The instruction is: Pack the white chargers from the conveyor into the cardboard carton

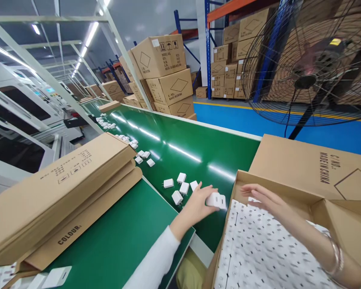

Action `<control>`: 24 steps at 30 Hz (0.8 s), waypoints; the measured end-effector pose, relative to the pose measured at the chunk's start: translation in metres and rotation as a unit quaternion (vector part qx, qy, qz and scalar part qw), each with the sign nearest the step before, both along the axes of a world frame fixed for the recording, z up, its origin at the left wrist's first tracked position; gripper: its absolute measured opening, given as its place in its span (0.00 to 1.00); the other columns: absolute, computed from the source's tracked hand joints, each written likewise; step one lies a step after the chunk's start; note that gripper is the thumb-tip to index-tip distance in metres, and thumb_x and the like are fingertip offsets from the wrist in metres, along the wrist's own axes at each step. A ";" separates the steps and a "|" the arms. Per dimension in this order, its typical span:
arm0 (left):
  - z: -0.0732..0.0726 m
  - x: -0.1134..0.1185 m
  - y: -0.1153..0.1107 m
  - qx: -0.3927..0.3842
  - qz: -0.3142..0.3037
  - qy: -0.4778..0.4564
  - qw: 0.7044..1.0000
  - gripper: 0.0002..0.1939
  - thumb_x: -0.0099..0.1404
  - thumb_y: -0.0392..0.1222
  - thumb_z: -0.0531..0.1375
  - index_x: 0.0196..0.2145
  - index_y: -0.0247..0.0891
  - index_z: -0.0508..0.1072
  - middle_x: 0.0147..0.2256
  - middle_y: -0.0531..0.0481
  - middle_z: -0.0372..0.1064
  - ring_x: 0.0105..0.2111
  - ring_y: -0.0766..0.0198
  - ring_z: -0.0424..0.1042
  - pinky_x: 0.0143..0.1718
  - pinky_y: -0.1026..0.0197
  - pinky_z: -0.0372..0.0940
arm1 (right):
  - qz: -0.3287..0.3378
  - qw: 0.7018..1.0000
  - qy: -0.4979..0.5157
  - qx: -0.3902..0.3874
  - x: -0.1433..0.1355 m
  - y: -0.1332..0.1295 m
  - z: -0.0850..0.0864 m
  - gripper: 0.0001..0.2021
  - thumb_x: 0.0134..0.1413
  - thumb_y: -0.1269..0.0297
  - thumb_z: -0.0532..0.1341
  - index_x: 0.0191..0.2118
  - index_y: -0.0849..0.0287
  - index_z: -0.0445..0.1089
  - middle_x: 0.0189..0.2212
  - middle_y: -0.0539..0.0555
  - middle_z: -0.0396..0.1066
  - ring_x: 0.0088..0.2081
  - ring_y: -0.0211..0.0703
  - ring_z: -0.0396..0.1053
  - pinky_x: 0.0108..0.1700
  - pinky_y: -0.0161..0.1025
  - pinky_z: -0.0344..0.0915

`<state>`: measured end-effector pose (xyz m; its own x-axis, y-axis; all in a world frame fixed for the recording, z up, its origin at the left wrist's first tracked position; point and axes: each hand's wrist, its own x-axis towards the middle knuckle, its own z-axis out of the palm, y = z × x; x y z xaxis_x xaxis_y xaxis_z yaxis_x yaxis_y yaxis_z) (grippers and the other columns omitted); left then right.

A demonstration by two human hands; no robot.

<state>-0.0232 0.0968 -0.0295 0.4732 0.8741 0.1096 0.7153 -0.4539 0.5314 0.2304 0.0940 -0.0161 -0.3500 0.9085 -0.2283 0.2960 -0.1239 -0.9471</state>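
My left hand (195, 205) is closed on white plug chargers (216, 200), seemingly two side by side, above the green belt near the box's left wall. My right hand (266, 198) reaches over the open cardboard box (284, 188) with its fingers stretched out, partly smeared by motion. Under those fingers a white charger shows in part; whether they touch it is unclear. Packed rows of white chargers (252, 249) fill the box. Just beyond my left hand, several loose chargers (184, 188) lie scattered on the green conveyor belt (207, 224).
More chargers (144, 154) lie farther up the belt. Folded cartons (63, 168) rest at left, above chargers (57, 277) at the lower left corner. Stacked boxes (171, 86) stand behind the belt. A large caged fan (307, 82) is at the upper right.
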 end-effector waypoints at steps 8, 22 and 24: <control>0.017 0.034 -0.071 0.068 -0.003 -0.251 0.965 0.14 0.51 0.37 0.65 0.38 0.44 0.72 0.57 0.48 0.59 0.60 0.50 0.50 0.60 0.39 0.44 | 0.119 0.776 0.508 -0.355 -0.050 -0.062 0.006 0.22 0.59 0.50 0.48 0.58 0.44 0.57 0.53 0.52 0.64 0.54 0.48 0.60 0.53 0.49 0.56; 0.005 0.025 -0.087 0.018 0.035 -0.058 0.998 0.29 0.59 0.44 0.61 0.57 0.47 0.59 0.55 0.47 0.59 0.54 0.55 0.59 0.57 0.47 0.55 | 0.083 0.977 0.142 -0.137 -0.017 -0.028 0.002 0.16 0.53 0.48 0.54 0.42 0.52 0.62 0.37 0.52 0.68 0.38 0.46 0.69 0.39 0.40 0.67; -0.012 0.015 -0.084 0.033 0.087 0.084 0.992 0.29 0.59 0.39 0.59 0.58 0.42 0.57 0.55 0.42 0.60 0.54 0.51 0.59 0.58 0.43 0.52 | 0.018 0.998 -0.057 -0.016 -0.004 -0.002 0.001 0.19 0.53 0.45 0.51 0.40 0.54 0.63 0.38 0.54 0.70 0.40 0.46 0.69 0.39 0.38 0.67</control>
